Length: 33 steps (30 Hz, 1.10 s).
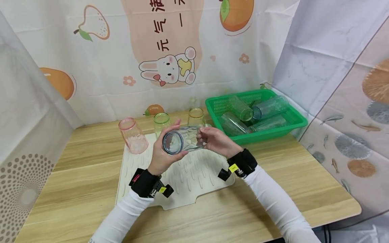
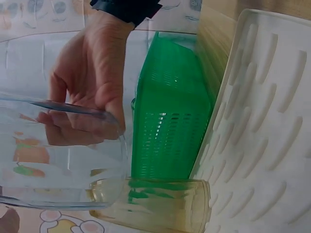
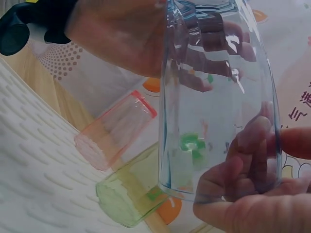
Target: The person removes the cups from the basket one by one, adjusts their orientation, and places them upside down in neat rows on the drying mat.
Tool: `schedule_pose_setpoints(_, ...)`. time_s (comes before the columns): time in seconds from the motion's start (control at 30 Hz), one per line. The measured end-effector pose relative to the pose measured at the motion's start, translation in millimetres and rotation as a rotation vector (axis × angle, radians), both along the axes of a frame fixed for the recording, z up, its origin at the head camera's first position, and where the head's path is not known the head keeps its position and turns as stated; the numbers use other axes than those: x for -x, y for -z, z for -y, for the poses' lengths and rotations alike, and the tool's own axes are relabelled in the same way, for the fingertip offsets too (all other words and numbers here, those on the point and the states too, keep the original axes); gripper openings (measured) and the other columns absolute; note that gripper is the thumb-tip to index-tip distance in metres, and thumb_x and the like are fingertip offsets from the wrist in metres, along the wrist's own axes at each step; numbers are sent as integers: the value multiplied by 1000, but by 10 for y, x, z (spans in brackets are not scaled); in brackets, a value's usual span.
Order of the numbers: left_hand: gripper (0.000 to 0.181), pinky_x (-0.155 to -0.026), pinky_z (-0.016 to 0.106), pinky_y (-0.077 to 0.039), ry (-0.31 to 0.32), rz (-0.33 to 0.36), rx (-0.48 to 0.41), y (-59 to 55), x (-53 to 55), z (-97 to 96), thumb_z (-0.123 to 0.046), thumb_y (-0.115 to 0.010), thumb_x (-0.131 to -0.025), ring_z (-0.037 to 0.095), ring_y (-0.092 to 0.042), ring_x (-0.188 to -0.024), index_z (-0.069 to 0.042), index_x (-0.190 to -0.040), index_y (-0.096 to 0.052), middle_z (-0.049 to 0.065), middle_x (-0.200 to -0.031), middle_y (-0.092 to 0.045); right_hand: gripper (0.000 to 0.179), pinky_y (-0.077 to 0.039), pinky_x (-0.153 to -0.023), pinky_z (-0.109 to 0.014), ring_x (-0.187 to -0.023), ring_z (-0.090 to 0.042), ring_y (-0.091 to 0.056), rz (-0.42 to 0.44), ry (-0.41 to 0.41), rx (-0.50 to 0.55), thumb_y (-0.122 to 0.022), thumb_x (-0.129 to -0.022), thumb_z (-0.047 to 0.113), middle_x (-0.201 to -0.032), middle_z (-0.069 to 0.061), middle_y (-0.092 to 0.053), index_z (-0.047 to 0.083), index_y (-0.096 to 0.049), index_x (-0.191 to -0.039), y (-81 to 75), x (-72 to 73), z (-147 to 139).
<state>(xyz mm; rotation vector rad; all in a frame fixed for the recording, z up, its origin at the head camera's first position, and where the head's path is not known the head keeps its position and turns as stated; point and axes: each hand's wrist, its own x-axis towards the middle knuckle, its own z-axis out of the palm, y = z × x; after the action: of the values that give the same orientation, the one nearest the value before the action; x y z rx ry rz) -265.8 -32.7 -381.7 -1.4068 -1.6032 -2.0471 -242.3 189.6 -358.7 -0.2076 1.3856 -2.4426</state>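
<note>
A clear, blue-tinted drinking glass (image 1: pixel 190 139) lies on its side in the air above the white draining mat (image 1: pixel 194 168). My left hand (image 1: pixel 163 152) grips it around the end with the thick blue ring, thumb below and fingers above. At the other end my right hand (image 1: pixel 217 140) holds the edge, its thumb and fingers on the glass wall in the right wrist view. Behind the hands, a green-tinted glass (image 1: pixel 161 121) and a yellow-tinted glass (image 1: pixel 196 116) stand on the mat, partly hidden. Left of them stands a pink-tinted glass (image 1: pixel 133 136).
A green plastic basket (image 1: pixel 267 136) sits at the back right of the wooden table (image 1: pixel 82 168), with several clear glasses (image 1: pixel 270 106) lying in it. A printed cloth (image 1: pixel 100 67) hangs behind the table's back edge.
</note>
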Motion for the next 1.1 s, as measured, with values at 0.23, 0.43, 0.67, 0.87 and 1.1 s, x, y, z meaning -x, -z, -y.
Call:
schedule_pose_setpoints(0.23,62,-107,45,-33,8,-29,54,-172,-44,95,3,-77,-78,34,-41,-131,18,-128,-43,33,-137,-42,39,-41,-77,-31,-83,-16,-49,69,-14,82,-30,-107,10,-88,-2,-53,10,-61,-83,144,3,73)
schedule_pose_setpoints(0.43,64,-102,39,-39,22,27,164,-224,30,228,23,-72,-69,34,-46,-126,14,-128,-47,34,-133,-46,41,-46,-80,-28,-87,-16,-55,81,-53,75,-30,-106,7,-90,-5,-61,9,-65,-86,274,23,117)
schedule_pose_setpoints(0.67,62,-101,37,-41,29,42,277,-239,172,412,10,-77,-75,30,-50,-124,6,-131,-51,22,-131,-55,34,-47,-89,-29,-96,-18,-61,47,-124,-21,-37,-105,7,-98,-6,-67,9,-69,-94,365,54,159)
schedule_pose_setpoints(0.87,60,-95,32,-45,-11,72,340,-343,213,644,11,-77,-73,22,-54,-118,5,-129,-54,12,-126,-60,23,-44,-97,-31,-107,-21,-60,39,-110,-146,-39,-104,7,-111,-10,-64,-1,-57,-116,423,67,82)
schedule_pose_setpoints(1.1,58,-91,23,-44,-125,123,411,-495,247,1053,15,-75,-72,15,-56,-111,8,-126,-55,0,-121,-64,36,-41,-102,-33,-111,-19,-59,23,-80,-260,-38,-105,6,-118,-10,-61,-12,-37,-136,485,-15,-223)
